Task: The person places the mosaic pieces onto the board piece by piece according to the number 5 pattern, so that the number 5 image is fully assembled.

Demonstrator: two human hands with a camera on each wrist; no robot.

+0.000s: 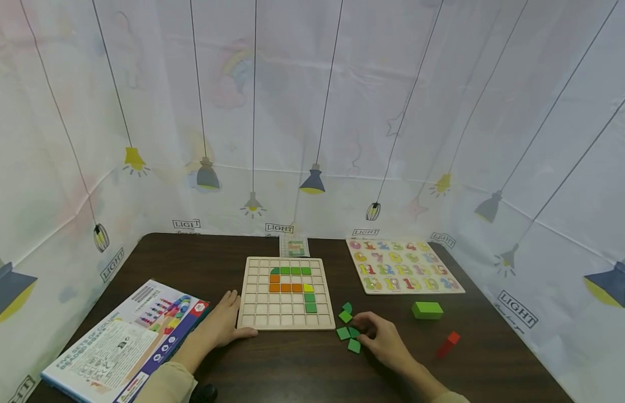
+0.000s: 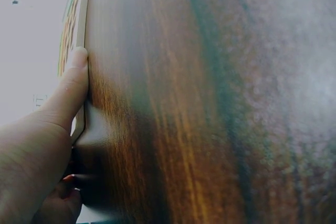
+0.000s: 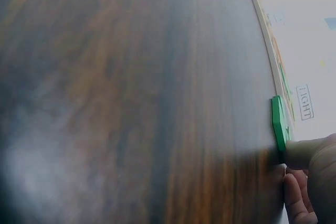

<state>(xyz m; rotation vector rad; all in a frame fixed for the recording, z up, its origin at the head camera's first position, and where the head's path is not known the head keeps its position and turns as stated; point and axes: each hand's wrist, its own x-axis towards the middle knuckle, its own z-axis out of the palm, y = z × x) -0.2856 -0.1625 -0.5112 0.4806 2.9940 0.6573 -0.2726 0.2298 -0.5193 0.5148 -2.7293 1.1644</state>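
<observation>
Sleeves: two pale sleeves enter at the bottom edge, closest to the viewer, one for each arm.
Left hand: left hand [image 1: 222, 324] lies flat on the dark brown wooden desk [image 1: 292, 369], fingers [image 1: 234, 299] relaxed and straight, holding nothing; the thumb presses along the near left edge of the pale wooden grid board [image 1: 286, 293], as the left wrist view also shows [image 2: 71, 90].
Right hand: right hand [image 1: 383, 338] has its fingers curled down onto the small green flat tiles [image 1: 348, 331]; the fingertips touch one tile of the group, and I judge they are pinching it, with the tile's green edge just in front of the fingertips in the right wrist view [image 3: 279, 121].
Tiles: the loose group lies just left of the right fingers, between them and the board's near right corner.
Key relation: the board is to the left and beyond the right fingers; the right hand is clearly nearer to the tiles than the left.
Board: orange, green and one yellow tile already sit in the upper middle cells.
Around: green rectangular block [image 1: 427, 309] and red block [image 1: 447, 343] right of the right fingers; number puzzle board [image 1: 403, 266] beyond; printed box [image 1: 126, 341] left of the left fingers.
</observation>
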